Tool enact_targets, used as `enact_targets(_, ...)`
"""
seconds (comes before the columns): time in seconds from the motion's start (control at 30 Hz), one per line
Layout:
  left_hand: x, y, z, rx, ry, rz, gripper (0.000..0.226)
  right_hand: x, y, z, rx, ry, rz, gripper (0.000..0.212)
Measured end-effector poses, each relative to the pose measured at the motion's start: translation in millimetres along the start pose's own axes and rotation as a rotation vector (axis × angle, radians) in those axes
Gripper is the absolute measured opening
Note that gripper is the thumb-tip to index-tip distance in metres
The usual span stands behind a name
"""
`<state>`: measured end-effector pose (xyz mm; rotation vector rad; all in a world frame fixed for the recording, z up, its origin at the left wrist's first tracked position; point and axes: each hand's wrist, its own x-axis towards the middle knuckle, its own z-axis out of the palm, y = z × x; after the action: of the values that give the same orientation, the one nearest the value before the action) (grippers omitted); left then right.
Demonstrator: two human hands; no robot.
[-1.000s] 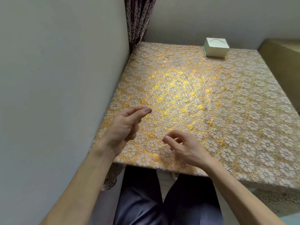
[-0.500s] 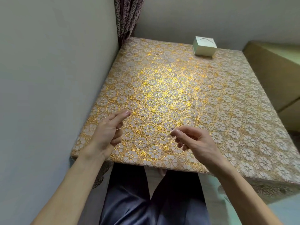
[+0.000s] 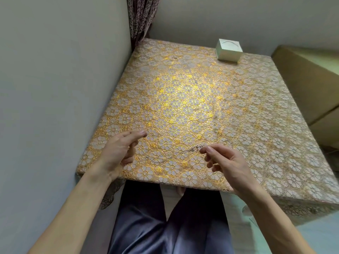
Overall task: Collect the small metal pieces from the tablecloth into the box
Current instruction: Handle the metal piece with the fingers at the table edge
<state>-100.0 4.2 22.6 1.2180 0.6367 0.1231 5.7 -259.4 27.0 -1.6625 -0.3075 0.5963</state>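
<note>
A gold floral tablecloth [image 3: 183, 99] covers the table. The small white box [image 3: 228, 55] stands closed at the far edge, right of centre, well beyond both hands. A thin metal chain piece [image 3: 192, 149] lies near the front edge. My right hand [image 3: 227, 162] pinches its right end between thumb and forefinger, the other fingers curled. Hovering over the front left corner, my left hand [image 3: 119, 153] keeps its forefinger straight and the rest loosely bent, gripping nothing I can make out. More small metal bits lie at mid-table [image 3: 218, 133] and far back [image 3: 175, 57].
A grey wall runs along the table's left side, with a dark curtain [image 3: 141, 17] in the far corner. A cardboard box [image 3: 308, 85] stands against the table's right edge. My legs in dark trousers [image 3: 165, 222] are under the front edge.
The view has shifted, so the table sits further right and lower. My right hand has moved forward and right over the cloth to the chain piece. My left hand kept its pose.
</note>
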Motion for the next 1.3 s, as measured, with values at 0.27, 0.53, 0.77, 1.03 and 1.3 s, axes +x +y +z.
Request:
enact_targets(0.27,3.0,1.3,6.3,0.526,0.171,0.286,0.018,3.2,-0.7,3.6,-0.037,0.057,-0.027,0.02)
enact_targets(0.53,-6.2,12.5,18.7,0.155,0.097,0.215,0.019,13.4,-10.5,17.6,0.452,0.009,0.064,0.021)
enact_targets(0.77,-16.2,24.5,19.1,-0.291,-0.116,0.026,0.018,21.8,-9.8,30.3,0.397,0.005,0.088,0.022)
enact_targets(1.03,-9.2,27.9,1.9,-0.491,-0.171,0.004,0.026,18.6,-6.3,33.3,-0.251,-0.01,0.057,0.015)
enact_targets(1.3,-2.1,19.8,-12.8,-0.548,-0.161,0.012,0.019,15.3,-5.3,29.7,-0.212,-0.108,0.018,0.023)
